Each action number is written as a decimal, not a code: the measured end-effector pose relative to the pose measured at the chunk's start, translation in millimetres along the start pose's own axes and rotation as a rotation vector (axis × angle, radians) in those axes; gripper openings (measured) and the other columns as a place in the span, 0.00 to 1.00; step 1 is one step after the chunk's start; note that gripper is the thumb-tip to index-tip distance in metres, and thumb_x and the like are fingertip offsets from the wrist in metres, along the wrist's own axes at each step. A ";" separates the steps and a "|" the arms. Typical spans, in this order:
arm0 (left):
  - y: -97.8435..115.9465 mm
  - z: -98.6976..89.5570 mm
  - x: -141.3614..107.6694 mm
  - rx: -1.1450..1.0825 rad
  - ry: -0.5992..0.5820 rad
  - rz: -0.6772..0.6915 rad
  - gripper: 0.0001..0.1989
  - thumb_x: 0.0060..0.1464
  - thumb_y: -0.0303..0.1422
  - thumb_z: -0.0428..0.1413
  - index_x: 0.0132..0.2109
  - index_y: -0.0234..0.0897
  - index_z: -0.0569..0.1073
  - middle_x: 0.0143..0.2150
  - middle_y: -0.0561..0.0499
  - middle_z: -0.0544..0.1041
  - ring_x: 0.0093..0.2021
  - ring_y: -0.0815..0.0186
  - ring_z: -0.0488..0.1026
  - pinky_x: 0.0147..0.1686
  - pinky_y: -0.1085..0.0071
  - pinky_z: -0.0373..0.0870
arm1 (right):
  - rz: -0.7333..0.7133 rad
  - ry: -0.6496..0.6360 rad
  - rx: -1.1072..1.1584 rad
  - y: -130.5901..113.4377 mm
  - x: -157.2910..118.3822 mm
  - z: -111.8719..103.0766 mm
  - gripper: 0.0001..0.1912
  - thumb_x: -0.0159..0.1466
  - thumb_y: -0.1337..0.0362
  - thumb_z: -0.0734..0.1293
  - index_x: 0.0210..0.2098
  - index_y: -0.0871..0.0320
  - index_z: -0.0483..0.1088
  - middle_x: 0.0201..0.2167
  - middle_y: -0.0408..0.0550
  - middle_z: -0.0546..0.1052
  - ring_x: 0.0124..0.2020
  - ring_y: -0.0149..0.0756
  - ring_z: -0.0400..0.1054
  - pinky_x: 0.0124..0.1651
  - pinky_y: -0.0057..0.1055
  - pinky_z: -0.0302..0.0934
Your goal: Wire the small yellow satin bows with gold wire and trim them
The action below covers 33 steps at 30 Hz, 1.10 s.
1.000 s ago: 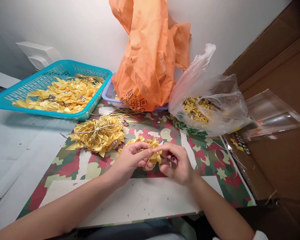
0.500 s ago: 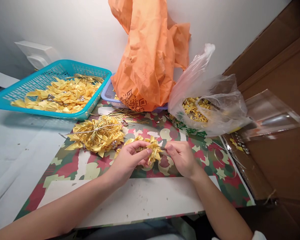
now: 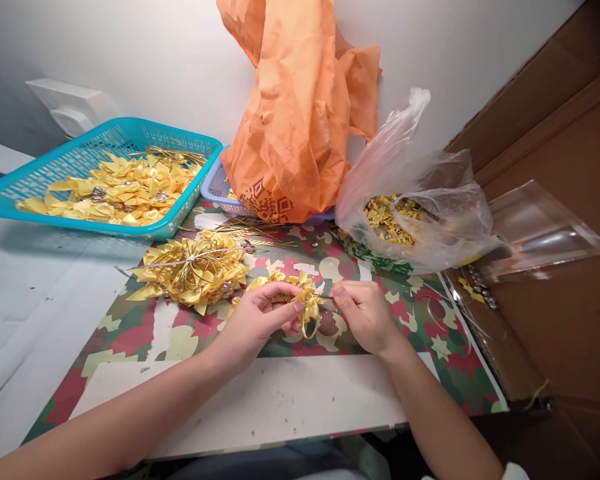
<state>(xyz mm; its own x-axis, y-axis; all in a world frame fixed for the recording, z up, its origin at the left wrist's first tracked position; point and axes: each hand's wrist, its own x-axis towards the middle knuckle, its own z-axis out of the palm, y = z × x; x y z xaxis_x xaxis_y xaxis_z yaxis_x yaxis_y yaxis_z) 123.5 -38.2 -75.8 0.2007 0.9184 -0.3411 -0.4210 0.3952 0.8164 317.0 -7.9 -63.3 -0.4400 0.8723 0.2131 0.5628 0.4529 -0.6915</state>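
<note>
My left hand [image 3: 267,313] is closed, pinching a strip of yellow satin ribbon bows [image 3: 307,293] between thumb and fingers. Part of the strip trails behind the hand and is hidden by it. A loop of gold cord hangs below the bows. To the right, my right hand [image 3: 365,313] is closed around a thin dark rod-like tool [image 3: 325,297], its far end at the bows. Whether the tool's tip passes through them, I cannot tell. Left of my hands lies a bundle of yellow bows [image 3: 195,267] with gold cords tied at its middle by a pale tie.
A teal basket [image 3: 75,225] of yellow bows stands at the back left. Behind my hands, an orange cloth bag [image 3: 295,133] rests over a purple basket [image 3: 213,183]. On the right are a clear plastic bag [image 3: 445,220] with gold pieces and a cardboard box [image 3: 555,300].
The gold cord loop now hangs lower and wider beneath the bows. Less of the dark tool's thick part shows. Both hands stay in nearly the same place.
</note>
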 end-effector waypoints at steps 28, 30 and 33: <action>0.7 -0.6 -0.8 0.075 -0.007 0.015 0.09 0.43 0.32 0.67 0.34 0.36 0.78 0.23 0.57 0.75 0.20 0.74 0.71 0.24 0.79 0.71 | -0.005 -0.018 0.006 -1.8 -0.9 -1.2 0.27 0.69 0.53 0.57 0.16 0.58 0.54 0.16 0.39 0.58 0.20 0.26 0.51 0.26 0.29 0.43; 0.9 0.0 -1.2 0.057 0.001 0.001 0.10 0.42 0.33 0.68 0.34 0.36 0.77 0.23 0.57 0.75 0.20 0.74 0.71 0.24 0.78 0.71 | -0.015 0.002 -0.015 -2.4 -1.2 -1.4 0.27 0.69 0.53 0.57 0.16 0.58 0.55 0.15 0.40 0.58 0.20 0.26 0.51 0.26 0.29 0.42; 0.7 0.2 -1.3 0.046 0.005 -0.005 0.11 0.42 0.34 0.68 0.33 0.36 0.77 0.22 0.57 0.74 0.20 0.74 0.70 0.23 0.78 0.70 | -0.023 0.014 -0.032 -2.5 -1.3 -1.5 0.27 0.69 0.53 0.57 0.16 0.58 0.56 0.16 0.40 0.59 0.20 0.27 0.52 0.26 0.29 0.43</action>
<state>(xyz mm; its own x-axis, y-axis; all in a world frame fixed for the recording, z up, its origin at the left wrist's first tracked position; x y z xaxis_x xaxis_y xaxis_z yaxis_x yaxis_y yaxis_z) 123.1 -39.2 -74.6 0.1985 0.9165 -0.3474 -0.3792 0.3987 0.8350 317.3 -9.9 -60.8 -0.4437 0.8640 0.2381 0.5748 0.4782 -0.6640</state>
